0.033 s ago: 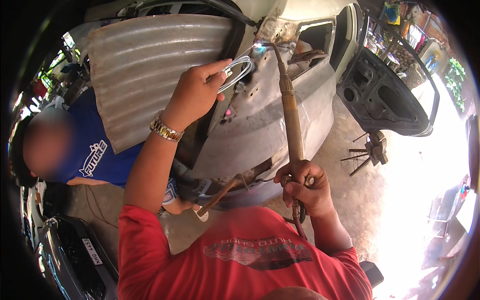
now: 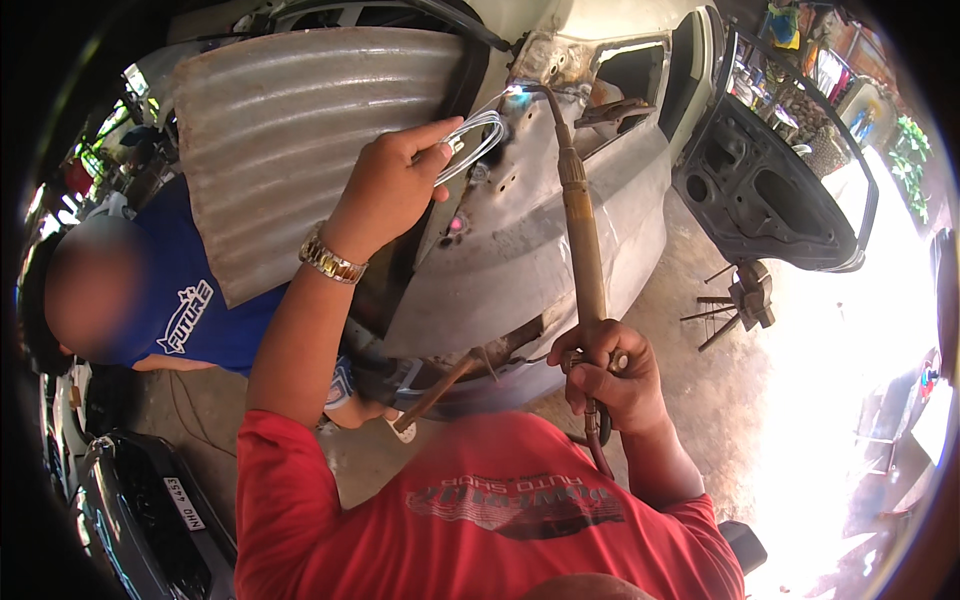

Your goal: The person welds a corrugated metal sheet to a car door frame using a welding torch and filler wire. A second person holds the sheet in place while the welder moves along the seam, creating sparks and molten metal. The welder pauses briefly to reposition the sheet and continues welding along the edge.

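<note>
A thin looped coil of silvery welding wire (image 2: 484, 140) is pinched in my left hand (image 2: 400, 180), its free end reaching to a bright glow at the car panel's upper edge. My right hand (image 2: 615, 378) is wrapped round the valve end of a brass gas torch (image 2: 579, 225). The torch's bent tip meets the wire end at that glowing spot. Beneath lies a bare-metal car body panel (image 2: 560, 235) with scorched patches, small holes and a window opening. A small pink-red spot shows on its left side. A hose leaves the torch's lower end.
A corrugated metal sheet (image 2: 320, 130) stands left of the panel, partly covering a person in a blue shirt (image 2: 185, 300). A dark car door (image 2: 770, 190) and a metal stand (image 2: 750, 295) are at right. A hammer-like tool (image 2: 440, 390) rests near the panel's lower edge. A dark car (image 2: 150, 510) sits lower left.
</note>
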Tool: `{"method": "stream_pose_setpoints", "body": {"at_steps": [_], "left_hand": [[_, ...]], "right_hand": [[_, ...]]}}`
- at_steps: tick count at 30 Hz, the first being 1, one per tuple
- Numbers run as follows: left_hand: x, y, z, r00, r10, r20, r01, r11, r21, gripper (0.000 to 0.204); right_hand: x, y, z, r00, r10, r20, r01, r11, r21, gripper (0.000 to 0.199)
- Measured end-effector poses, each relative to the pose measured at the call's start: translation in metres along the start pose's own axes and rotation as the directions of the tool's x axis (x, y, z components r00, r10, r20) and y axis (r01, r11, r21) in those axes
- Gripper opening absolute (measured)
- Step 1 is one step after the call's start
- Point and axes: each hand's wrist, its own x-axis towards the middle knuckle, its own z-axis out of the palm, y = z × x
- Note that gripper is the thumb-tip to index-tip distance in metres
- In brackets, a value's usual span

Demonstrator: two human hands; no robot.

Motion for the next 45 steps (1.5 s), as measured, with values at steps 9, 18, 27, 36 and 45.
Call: {"method": "stream_pose_setpoints", "body": {"at_steps": [9,18,27,36,45], "left_hand": [[-0.002,-0.013,0.009,0.999,0.033,-0.016,-0.033,0.999,-0.033,0.038],[-0.002,-0.011,0.012,0.999,0.039,-0.027,-0.039,0.999,-0.009,0.038],[-0.003,-0.011,0.012,0.999,0.028,-0.036,-0.029,0.999,-0.014,0.038],[-0.003,-0.012,0.011,0.998,0.056,-0.033,-0.057,0.998,-0.026,0.038],[-0.002,-0.013,0.012,0.999,0.038,-0.031,-0.039,0.999,-0.03,0.038]], "right_hand": [[0.002,0.001,0.0,1.0,0.03,-0.002,-0.03,0.999,0.024,0.024],[0.003,0.005,-0.004,1.0,-0.013,0.004,0.013,1.0,-0.012,0.023],[0.003,0.005,-0.002,1.0,-0.022,0.007,0.022,1.0,-0.003,0.024],[0.003,0.009,-0.002,0.999,-0.044,0.022,0.044,0.999,0.013,0.025],[0.002,0.009,-0.001,0.998,-0.05,0.024,0.05,0.999,0.003,0.024]]}}
